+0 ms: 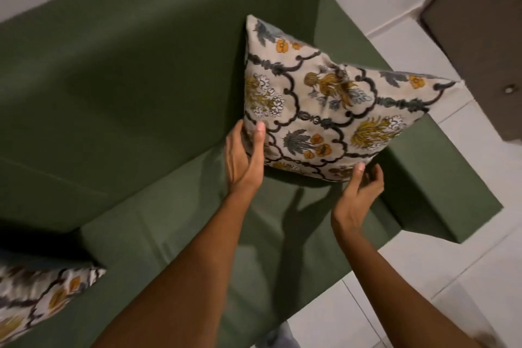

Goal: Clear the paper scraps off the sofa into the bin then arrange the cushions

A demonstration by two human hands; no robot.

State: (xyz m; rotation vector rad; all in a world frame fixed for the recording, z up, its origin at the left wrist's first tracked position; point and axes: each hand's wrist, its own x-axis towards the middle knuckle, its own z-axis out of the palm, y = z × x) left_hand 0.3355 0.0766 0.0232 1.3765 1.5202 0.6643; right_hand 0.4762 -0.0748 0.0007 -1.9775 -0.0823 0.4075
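arms: bare, no sleeves | hands [245,155]: bare — no rings, no gloves | wrists: unadorned

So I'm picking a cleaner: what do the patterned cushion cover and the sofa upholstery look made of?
Cushion: seemingly woven cotton or linen, matte, printed floral pattern, soft creases. Sofa: green matte fabric, plain, smooth, without leather-like shine; the exact fibre is unclear.

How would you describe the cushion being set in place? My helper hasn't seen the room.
Find the green sofa and go to its right end, by the armrest. The cushion leans there, held by both hands. The other cushion lies alone at the lower left.
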